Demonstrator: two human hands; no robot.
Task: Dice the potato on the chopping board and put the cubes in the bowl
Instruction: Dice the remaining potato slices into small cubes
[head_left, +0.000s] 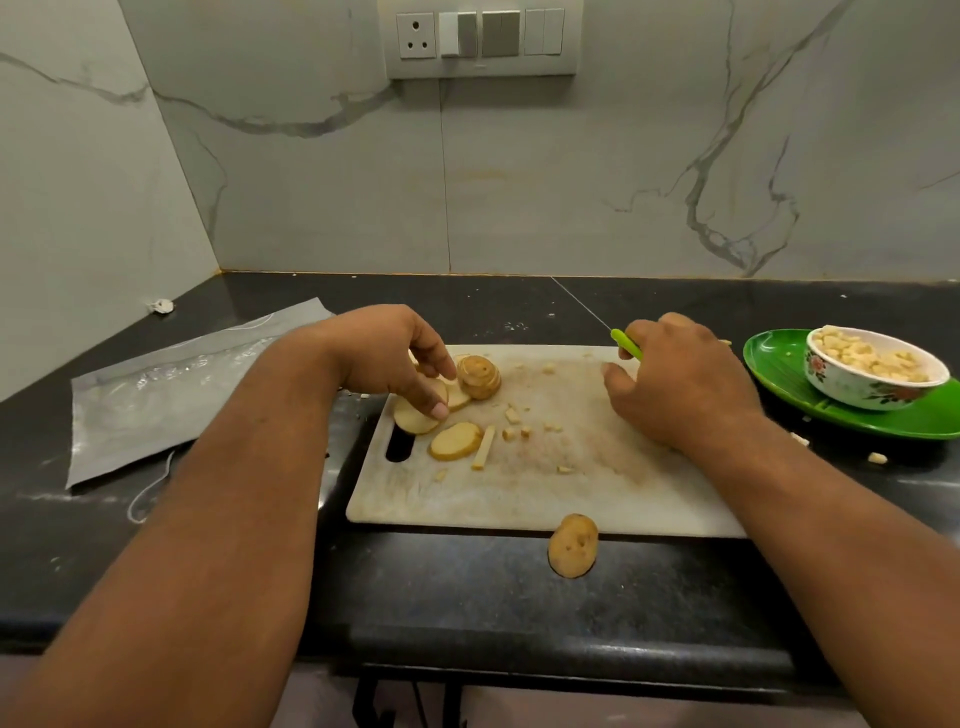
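On the white chopping board lie several potato slices, a potato end piece, one potato stick and scattered small cubes. My left hand reaches over the board's left end, and its fingertips touch the slices there. My right hand hovers over the board's right side and grips a green-handled knife; the blade is hidden. At the right, a patterned bowl holds potato cubes and stands on a green plate.
A potato end lies on the black counter just in front of the board. A clear plastic bag lies at the left. Stray cubes lie near the plate. Marble walls close off the back and left.
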